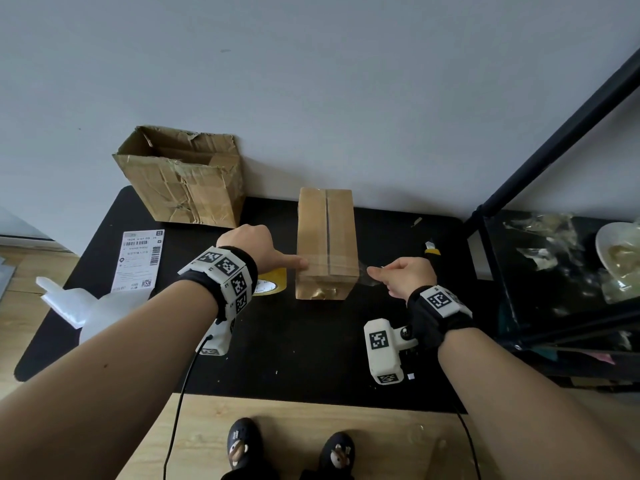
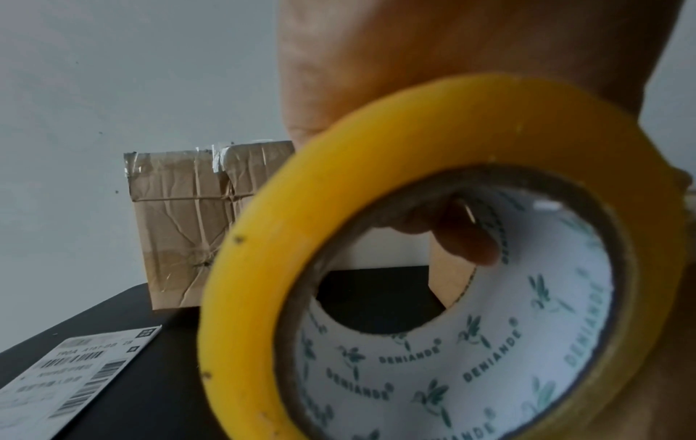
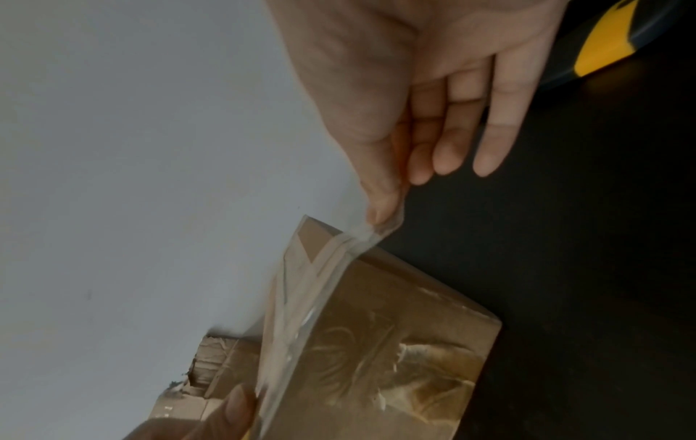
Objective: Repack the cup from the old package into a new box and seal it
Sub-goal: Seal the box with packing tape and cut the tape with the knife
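- A dark bench stands against a pale wall, seen from above; the landmark is the new box, a closed brown carton lying lengthwise near the bench's middle.
- Far left of the new box, white foam packing lies at the bench's edge.
- Just right of the foam, still left of the new box, a white shipping label with barcodes lies flat.
- Behind the label and left of the new box, the old package, a crumpled open carton, stands against the wall.
- The left hand is at the new box's left side. Its forefinger is stretched out and presses on the box's near left edge, while the other fingers curl through the core of a yellow tape roll and hold it.
- A clear tape strip runs across the top of the new box near its front end.
- The right hand is just right of the new box, pinching the free end of the strip between thumb and forefinger, held off the box's right edge.
- The two hands are apart, one on each side of the new box.
- The cup cannot be seen; the new box's flaps are closed.
- Right of the new box, beyond the right hand, a yellow-and-black utility knife lies on the bench.
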The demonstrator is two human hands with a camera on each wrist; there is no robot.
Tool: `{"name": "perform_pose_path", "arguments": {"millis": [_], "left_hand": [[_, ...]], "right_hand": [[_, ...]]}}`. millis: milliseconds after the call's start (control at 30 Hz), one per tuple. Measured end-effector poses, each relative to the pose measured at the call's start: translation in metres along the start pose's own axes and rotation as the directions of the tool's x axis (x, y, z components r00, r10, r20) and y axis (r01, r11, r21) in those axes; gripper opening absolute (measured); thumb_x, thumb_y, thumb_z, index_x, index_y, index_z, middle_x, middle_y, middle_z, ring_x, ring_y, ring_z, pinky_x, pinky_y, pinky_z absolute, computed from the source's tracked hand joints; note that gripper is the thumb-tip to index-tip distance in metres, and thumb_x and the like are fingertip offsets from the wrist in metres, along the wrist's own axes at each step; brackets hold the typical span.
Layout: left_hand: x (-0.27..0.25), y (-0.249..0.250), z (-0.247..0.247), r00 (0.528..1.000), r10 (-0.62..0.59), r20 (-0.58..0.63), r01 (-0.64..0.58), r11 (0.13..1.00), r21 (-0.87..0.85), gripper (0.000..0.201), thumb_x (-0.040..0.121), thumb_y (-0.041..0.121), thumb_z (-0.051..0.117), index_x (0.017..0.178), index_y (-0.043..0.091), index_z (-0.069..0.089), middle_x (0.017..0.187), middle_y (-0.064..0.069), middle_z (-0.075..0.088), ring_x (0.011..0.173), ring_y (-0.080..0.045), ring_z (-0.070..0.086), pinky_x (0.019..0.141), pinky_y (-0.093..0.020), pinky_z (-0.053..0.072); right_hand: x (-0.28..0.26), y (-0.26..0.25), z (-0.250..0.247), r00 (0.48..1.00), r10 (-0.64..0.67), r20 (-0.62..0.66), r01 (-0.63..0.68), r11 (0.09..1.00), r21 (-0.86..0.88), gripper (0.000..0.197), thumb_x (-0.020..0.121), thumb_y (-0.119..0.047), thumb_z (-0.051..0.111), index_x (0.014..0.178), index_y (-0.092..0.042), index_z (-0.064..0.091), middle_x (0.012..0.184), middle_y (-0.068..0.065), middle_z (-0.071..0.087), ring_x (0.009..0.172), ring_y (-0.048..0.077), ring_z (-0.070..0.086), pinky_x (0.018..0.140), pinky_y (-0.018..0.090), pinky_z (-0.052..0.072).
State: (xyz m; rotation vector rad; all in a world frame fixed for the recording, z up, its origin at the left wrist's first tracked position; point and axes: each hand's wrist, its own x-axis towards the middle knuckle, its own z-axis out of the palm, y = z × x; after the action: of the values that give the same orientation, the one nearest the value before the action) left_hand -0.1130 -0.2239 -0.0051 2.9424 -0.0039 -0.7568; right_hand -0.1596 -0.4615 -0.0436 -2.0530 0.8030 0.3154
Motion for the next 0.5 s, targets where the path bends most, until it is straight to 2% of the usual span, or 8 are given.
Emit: {"name": "perform_pose_path", "arguments": {"millis": [133,200,300,367,433,500], "left_hand": [[0.002,-0.001,0.002,1.000,-0.018,0.004,0.018,1.000,0.007,0.078,0.055,0.089,0.051,0.060,0.011,0.055,0.060,0.000,0.058,0.057,-0.015,0.056,0.047,-0.024,0.036],[0.002,0.000,0.000,1.000,-0.019,0.007,0.019,1.000,0.017,0.077,0.055,0.089,0.052,0.061,0.011,0.055,0.062,0.000,0.058,0.058,-0.015,0.056,0.048,-0.024,0.036],[0.002,0.000,-0.001,1.000,-0.019,0.019,0.019,1.000,0.019,0.077,0.055,0.088,0.052,0.061,0.011,0.054,0.062,0.000,0.058,0.058,-0.015,0.056,0.049,-0.025,0.037],[0.002,0.001,-0.001,1.000,-0.020,0.023,0.019,1.000,0.021,0.077,0.054,0.088,0.053,0.061,0.011,0.053,0.061,0.000,0.058,0.057,-0.016,0.056,0.049,-0.024,0.037],[0.001,0.001,-0.001,1.000,-0.020,0.024,0.019,1.000,0.024,0.077,0.055,0.088,0.052,0.062,0.012,0.054,0.063,-0.001,0.058,0.058,-0.016,0.056,0.049,-0.024,0.037],[0.000,0.001,-0.002,1.000,-0.017,0.022,0.017,0.999,0.027,0.076,0.056,0.088,0.053,0.063,0.011,0.054,0.063,-0.001,0.059,0.058,-0.015,0.056,0.049,-0.024,0.037]], "right_hand": [[-0.003,0.001,0.014,0.999,-0.004,0.051,0.006,0.999,-0.045,0.020,0.075,-0.033,0.079,0.071,-0.019,0.065,0.080,0.002,0.067,0.089,0.020,0.065,0.087,0.041,0.055],[-0.005,-0.001,0.018,0.997,-0.008,0.071,0.013,0.998,-0.064,0.020,0.076,-0.034,0.078,0.082,-0.018,0.068,0.086,0.003,0.068,0.092,0.021,0.065,0.088,0.041,0.055],[-0.006,0.001,0.020,0.997,-0.001,0.078,0.015,0.983,-0.181,0.046,0.072,-0.038,0.081,0.108,-0.016,0.062,0.104,0.004,0.066,0.099,0.023,0.065,0.089,0.041,0.054],[-0.009,0.002,0.022,0.996,0.015,0.087,0.008,0.965,-0.262,0.052,0.072,-0.033,0.081,0.115,-0.018,0.057,0.110,0.003,0.063,0.101,0.023,0.064,0.089,0.041,0.054],[-0.009,0.000,0.020,0.999,0.003,0.038,0.009,0.955,-0.297,0.039,0.075,-0.022,0.079,0.111,-0.020,0.062,0.108,0.004,0.066,0.098,0.023,0.066,0.087,0.040,0.055],[-0.008,-0.009,0.013,0.999,-0.033,-0.040,0.022,0.967,-0.252,0.019,0.081,-0.014,0.072,0.099,-0.017,0.068,0.099,0.004,0.070,0.091,0.021,0.068,0.085,0.039,0.057]]}}
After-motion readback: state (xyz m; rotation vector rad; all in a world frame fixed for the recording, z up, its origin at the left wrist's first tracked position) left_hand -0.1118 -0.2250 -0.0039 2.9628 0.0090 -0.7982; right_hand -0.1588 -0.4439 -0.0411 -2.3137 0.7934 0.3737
